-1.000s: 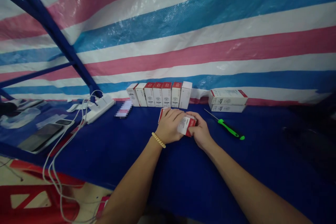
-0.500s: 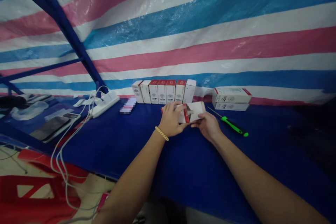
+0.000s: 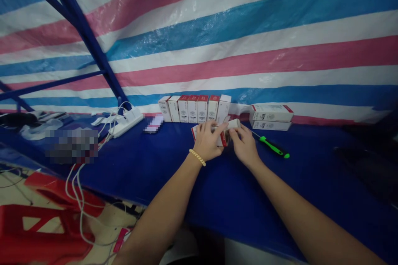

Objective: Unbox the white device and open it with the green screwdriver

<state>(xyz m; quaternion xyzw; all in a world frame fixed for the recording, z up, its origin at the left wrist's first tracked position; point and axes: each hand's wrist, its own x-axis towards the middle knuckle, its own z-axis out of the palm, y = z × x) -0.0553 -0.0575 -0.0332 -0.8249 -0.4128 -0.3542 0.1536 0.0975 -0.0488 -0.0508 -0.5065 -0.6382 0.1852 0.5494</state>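
Blue-covered table (image 3: 174, 174) bearing a row of upright red-and-white cartons (image 3: 195, 109), two stacked white boxes (image 3: 271, 117), green-handled screwdriver (image 3: 273, 148), white power strip (image 3: 126, 123).

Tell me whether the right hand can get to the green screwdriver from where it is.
Probably yes. The green screwdriver lies on the blue table just to the right of the right hand, with only bare cloth between them. But that hand and the left hand are both holding a small box, so it isn't free.
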